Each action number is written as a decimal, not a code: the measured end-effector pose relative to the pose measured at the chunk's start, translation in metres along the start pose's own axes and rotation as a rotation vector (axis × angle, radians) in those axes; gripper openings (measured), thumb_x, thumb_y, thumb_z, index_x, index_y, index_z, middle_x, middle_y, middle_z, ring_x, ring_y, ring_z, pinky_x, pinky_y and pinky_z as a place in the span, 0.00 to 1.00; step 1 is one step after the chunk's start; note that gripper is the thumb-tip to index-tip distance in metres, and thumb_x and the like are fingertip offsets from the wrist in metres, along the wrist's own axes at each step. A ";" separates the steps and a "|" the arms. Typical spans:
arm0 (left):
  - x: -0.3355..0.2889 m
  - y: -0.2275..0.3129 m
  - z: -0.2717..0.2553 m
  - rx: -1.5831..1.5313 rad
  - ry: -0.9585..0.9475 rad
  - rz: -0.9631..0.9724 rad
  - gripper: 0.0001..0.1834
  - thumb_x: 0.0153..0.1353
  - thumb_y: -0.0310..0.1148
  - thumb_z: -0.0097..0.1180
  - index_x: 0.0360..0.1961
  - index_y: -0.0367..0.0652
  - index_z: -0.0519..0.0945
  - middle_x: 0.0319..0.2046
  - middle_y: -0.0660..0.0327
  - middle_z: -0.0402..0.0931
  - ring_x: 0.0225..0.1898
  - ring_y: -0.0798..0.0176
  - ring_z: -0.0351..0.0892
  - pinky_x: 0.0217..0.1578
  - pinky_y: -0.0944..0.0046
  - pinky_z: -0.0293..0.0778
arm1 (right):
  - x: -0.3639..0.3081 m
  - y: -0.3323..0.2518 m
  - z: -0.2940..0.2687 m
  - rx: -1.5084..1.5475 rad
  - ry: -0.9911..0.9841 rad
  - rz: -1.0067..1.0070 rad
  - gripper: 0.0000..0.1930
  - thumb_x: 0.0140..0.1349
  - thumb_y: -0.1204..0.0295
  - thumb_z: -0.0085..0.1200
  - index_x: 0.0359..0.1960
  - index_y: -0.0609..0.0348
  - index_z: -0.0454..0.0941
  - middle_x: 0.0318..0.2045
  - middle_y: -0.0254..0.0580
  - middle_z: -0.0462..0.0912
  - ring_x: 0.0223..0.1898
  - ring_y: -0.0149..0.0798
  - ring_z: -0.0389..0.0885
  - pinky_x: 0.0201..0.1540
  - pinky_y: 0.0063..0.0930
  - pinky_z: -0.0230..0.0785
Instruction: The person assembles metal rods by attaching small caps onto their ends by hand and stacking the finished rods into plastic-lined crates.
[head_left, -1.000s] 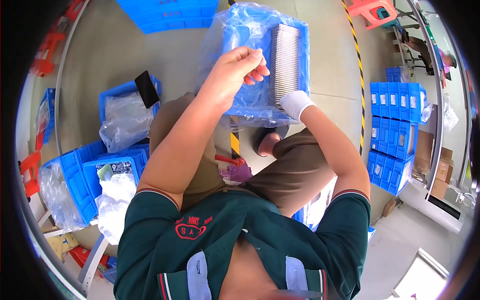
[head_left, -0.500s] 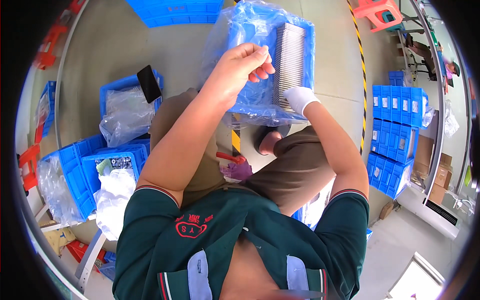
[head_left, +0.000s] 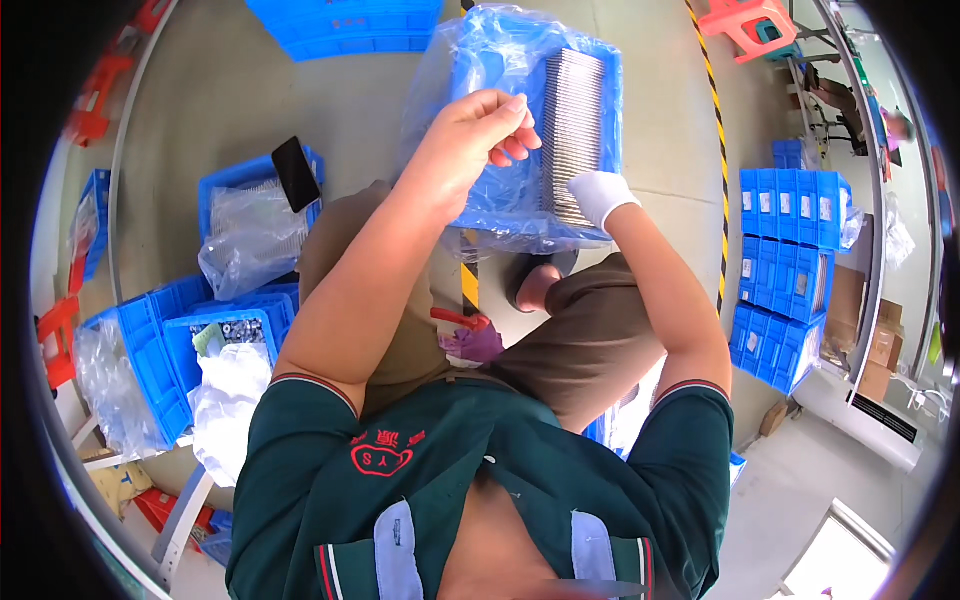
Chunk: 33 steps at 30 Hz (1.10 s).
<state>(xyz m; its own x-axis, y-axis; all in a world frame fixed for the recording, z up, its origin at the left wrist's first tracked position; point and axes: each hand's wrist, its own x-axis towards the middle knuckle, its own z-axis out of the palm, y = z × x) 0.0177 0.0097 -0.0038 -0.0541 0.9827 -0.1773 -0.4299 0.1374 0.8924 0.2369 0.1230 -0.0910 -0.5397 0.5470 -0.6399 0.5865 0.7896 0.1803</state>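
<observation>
A blue plastic bin (head_left: 614, 130) lined with clear plastic film (head_left: 490, 60) stands on the floor before me. Along its right side runs a tight row of thin, silvery metal pieces (head_left: 573, 120). My left hand (head_left: 487, 133), bare, is over the film at the bin's left half. Its thumb and forefinger are pinched, the other fingers curled; whatever lies between them is too small to see. My right hand (head_left: 602, 198), in a white glove, rests at the near end of the row. Its fingers are curled downward and the tips are hidden.
A dark phone (head_left: 297, 174) lies on the edge of a film-covered blue bin (head_left: 212, 195) at left. Nearer stands a bin of small parts (head_left: 180, 335). Stacked blue bins (head_left: 790, 270) stand at right, beyond a striped floor line (head_left: 722, 150). Red-handled pliers (head_left: 460, 318) lie between my legs.
The whole view has shifted slightly. Both hands keep nearly the same pose and place over the bin.
</observation>
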 end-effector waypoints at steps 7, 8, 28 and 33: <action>0.001 0.001 -0.006 -0.024 0.017 -0.006 0.13 0.59 0.43 0.46 0.30 0.44 0.73 0.28 0.64 0.74 0.29 0.72 0.69 0.34 0.73 0.64 | -0.052 0.037 -0.035 0.542 0.531 0.253 0.11 0.55 0.71 0.42 0.37 0.53 0.76 0.34 0.43 0.79 0.39 0.45 0.76 0.43 0.33 0.67; 0.003 0.000 -0.007 -0.028 0.021 -0.012 0.12 0.58 0.42 0.48 0.32 0.44 0.73 0.29 0.63 0.74 0.30 0.72 0.70 0.34 0.72 0.64 | -0.062 0.047 -0.024 0.551 0.537 0.280 0.11 0.55 0.71 0.42 0.37 0.53 0.76 0.34 0.43 0.79 0.39 0.45 0.76 0.43 0.33 0.67; 0.040 -0.046 -0.010 0.115 0.003 -0.231 0.10 0.58 0.39 0.50 0.34 0.44 0.72 0.28 0.63 0.72 0.28 0.71 0.69 0.29 0.71 0.65 | -0.358 -0.090 0.340 0.975 0.162 1.103 0.15 0.54 0.61 0.45 0.41 0.48 0.76 0.34 0.43 0.79 0.39 0.42 0.76 0.44 0.29 0.65; 0.030 -0.046 -0.007 0.168 0.045 -0.212 0.12 0.58 0.40 0.50 0.35 0.43 0.72 0.27 0.63 0.74 0.25 0.70 0.70 0.28 0.70 0.67 | -0.302 -0.078 0.290 1.048 0.212 1.151 0.17 0.56 0.58 0.42 0.45 0.47 0.73 0.40 0.48 0.76 0.43 0.45 0.74 0.47 0.32 0.62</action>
<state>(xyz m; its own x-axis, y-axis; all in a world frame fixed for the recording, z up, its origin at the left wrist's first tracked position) 0.0297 0.0322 -0.0525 -0.0205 0.9236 -0.3827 -0.2804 0.3621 0.8890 0.5295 -0.1847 -0.1282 0.4561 0.7944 -0.4011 0.8198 -0.5504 -0.1578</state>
